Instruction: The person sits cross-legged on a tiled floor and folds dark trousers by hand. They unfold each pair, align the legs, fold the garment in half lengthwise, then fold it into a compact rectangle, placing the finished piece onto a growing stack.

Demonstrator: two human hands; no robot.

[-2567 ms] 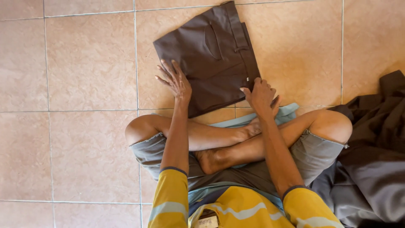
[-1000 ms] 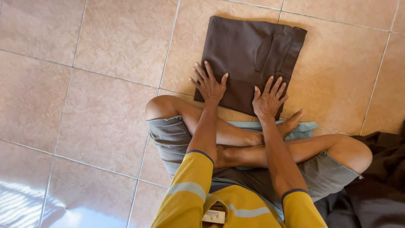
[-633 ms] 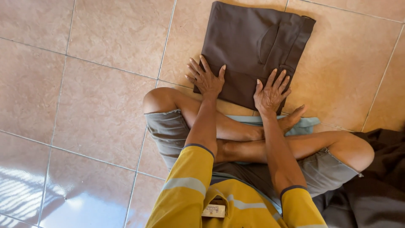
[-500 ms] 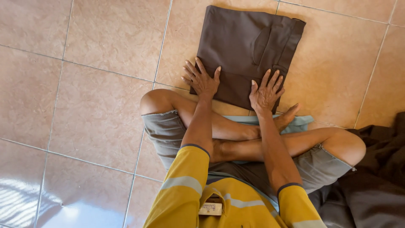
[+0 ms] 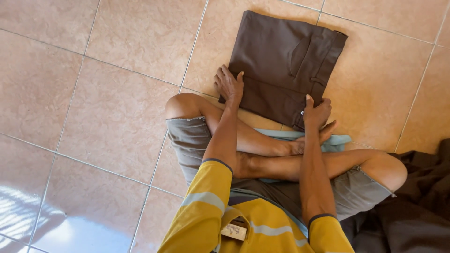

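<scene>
the brown shorts (image 5: 286, 70) lie flat on the tiled floor (image 5: 117, 103), just ahead of the person's crossed legs, already folded into a neat rectangle with the waistband and a back pocket on the side away from the left hand. that's a judgement from how they lie: the fold looks made, edges square, no loose leg sticking out. what seems left is pressing it flat or gripping it at the near edge.

left hand (image 5: 229, 86) sits at the near left corner of the shorts, fingers together and laid down over the edge, fairly flat, not wrapped around anything as far as i can tell. right hand (image 5: 316, 112) is at the near right corner of the shorts, by the waistband end, fingers curled in; it looks to be pinching or pressing the cloth there, though whether it truly has hold of it i cannot tell.

under the legs, just nearer than the shorts, a pale blue cloth (image 5: 333, 140) peeks out. off to the right of the shorts, well apart, a heap of dark clothes (image 5: 417, 201) is bunched against the person's knee.

the surface is glossy pinkish-beige floor tile with thin grout lines; a bright patch of light reflects on it far to the left of the shorts. no walls or furniture in view, only floor.
</scene>
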